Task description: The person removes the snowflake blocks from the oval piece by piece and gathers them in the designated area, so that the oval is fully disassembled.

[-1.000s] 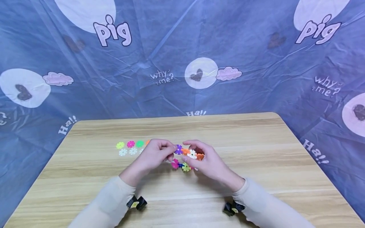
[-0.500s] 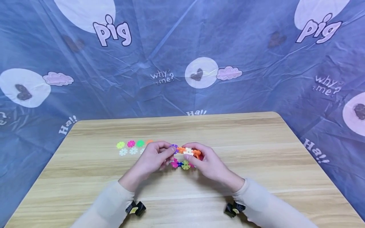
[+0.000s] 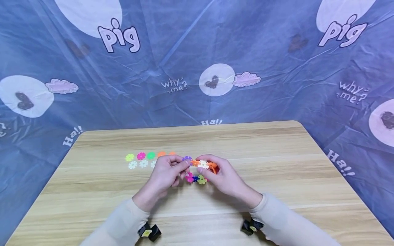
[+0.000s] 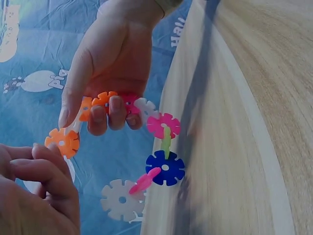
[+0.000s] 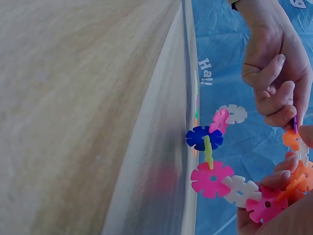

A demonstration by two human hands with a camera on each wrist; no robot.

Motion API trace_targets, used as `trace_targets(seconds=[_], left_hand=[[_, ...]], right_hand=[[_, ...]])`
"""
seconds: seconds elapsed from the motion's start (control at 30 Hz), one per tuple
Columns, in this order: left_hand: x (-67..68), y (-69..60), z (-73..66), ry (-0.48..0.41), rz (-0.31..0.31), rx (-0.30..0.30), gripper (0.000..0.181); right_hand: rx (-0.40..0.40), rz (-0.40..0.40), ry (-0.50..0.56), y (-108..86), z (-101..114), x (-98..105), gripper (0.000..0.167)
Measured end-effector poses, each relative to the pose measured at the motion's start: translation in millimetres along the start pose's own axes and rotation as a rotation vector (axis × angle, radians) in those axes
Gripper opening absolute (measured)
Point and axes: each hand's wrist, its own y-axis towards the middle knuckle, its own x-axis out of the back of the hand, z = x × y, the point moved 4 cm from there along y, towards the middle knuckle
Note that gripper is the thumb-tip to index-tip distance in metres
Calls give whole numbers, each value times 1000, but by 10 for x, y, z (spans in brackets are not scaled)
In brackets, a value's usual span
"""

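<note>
My left hand (image 3: 167, 171) pinches a purple snowflake-shaped disc (image 3: 186, 159) between thumb and forefinger. In the right wrist view that purple disc (image 5: 295, 124) is edge-on, meeting the orange disc (image 5: 291, 140) at one end of a linked chain. My right hand (image 3: 226, 176) grips the chain, thumb on a white disc (image 3: 203, 164) and fingers curled round orange and pink pieces. From under these fingers the rest hangs in a curve: a pink disc (image 4: 164, 126), a yellow-green one (image 4: 167, 142), a blue one (image 4: 165, 167), another pink one (image 4: 145, 180) and a white end disc (image 4: 122, 199).
Loose discs lie in two rows on the wooden table (image 3: 197, 218) left of my hands. Yellow (image 3: 130, 157), pink (image 3: 141, 156), green (image 3: 151, 155) and orange (image 3: 161, 154) ones form the back row, white ones (image 3: 132, 164) the front. A blue printed cloth (image 3: 184, 51) hangs behind.
My right thumb and fingers have closed onto the chain near the white disc. The purple disc and the chain's upper part have shifted slightly left with my hands.
</note>
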Motion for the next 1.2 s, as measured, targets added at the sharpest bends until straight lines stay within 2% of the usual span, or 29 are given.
trace_targets(seconds=[0.13,0.27,0.47,0.6,0.73,0.83,1.07,1.2], left_hand=[[-7,-3,-6,-2,-35,-21,11],[-6,-4,7,28,-27,-42,13],[20,9,36,86,76,-38,17],[32,22,34,67,158,-29,17],[42,27,17,69,203,-33,18],[60,23,14,97,199,-51,19],[148,6,14,180,143,-102,15],[218,-16,-22,290,119,-142,15]], right_hand=[[12,-5,-15,-3,5,-2,37],[10,1,-27,-9,2,-1,37],[-9,16,-48,-23,4,2,39],[-9,19,-59,-22,7,8,39],[-10,21,-59,-26,10,19,40],[-13,15,-64,-34,9,28,40],[-40,5,-72,-45,-12,38,40],[-55,2,-74,-52,-14,45,40]])
